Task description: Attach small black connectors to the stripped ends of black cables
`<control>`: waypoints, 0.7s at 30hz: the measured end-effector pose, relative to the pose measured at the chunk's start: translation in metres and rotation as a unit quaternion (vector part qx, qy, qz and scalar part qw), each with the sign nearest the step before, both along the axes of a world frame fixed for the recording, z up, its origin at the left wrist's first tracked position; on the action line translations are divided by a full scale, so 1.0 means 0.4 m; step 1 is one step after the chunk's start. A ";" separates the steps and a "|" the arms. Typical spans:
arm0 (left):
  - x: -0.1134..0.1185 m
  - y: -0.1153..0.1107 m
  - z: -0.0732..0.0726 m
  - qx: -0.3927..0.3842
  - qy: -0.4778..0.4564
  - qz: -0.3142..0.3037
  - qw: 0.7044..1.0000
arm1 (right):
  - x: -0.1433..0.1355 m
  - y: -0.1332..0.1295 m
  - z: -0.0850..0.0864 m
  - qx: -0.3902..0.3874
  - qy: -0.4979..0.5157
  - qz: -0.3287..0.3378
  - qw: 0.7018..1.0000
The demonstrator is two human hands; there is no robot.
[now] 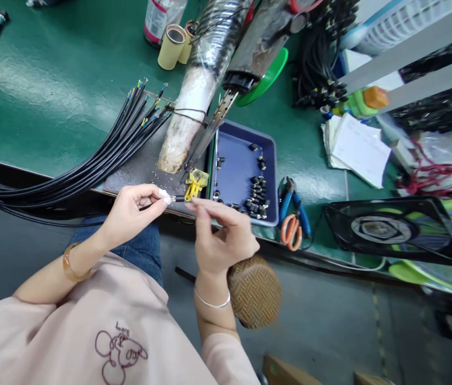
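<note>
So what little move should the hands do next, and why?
Perhaps the right hand should steady the black piece: the left hand pinches near one end, and the right hand is close to the other, though I can't tell if it touches.

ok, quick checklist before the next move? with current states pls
1. Left hand has a grip: ok, thumb and finger pinch at the small black part.
2. Right hand gripping the part's other end: cannot tell, fingertips are close but contact is unclear.
3. Blue tray stocked: ok, many small black pieces inside.
4. Blue-handled pliers clear of both hands: ok, lying right of the tray.
5. Coloured wire ends of the cable bundle clear of both hands: ok, they lie beyond the left hand.
6. Perforated metal shaft cool: cannot tell, nothing visible shows its heat.
</note>
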State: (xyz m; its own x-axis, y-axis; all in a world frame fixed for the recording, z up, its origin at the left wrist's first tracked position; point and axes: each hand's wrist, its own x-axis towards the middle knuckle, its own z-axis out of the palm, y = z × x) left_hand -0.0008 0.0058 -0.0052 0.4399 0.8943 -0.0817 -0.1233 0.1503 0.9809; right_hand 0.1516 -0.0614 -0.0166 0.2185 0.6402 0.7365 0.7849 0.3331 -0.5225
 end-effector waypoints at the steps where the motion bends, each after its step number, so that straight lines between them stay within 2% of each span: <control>1: 0.002 0.002 0.001 0.000 -0.001 -0.002 1.000 | 0.000 0.001 0.000 0.004 -0.055 0.014 0.998; 3: 0.004 0.006 0.002 -0.001 -0.001 -0.004 1.000 | -0.004 0.007 -0.003 0.016 -0.130 0.037 0.991; 5: 0.006 0.010 0.000 -0.001 0.004 -0.004 1.000 | -0.009 0.015 -0.011 0.022 -0.152 0.038 0.987; 9: 0.009 0.018 -0.009 0.021 0.016 0.008 1.000 | -0.018 0.030 -0.026 0.016 -0.122 0.033 0.992; 14: 0.019 0.023 -0.013 0.062 0.026 0.049 0.997 | -0.021 0.037 -0.024 0.008 -0.066 0.044 0.997; 21: 0.024 0.026 -0.010 0.079 0.052 0.051 0.994 | -0.020 0.042 -0.018 -0.008 -0.016 0.043 0.999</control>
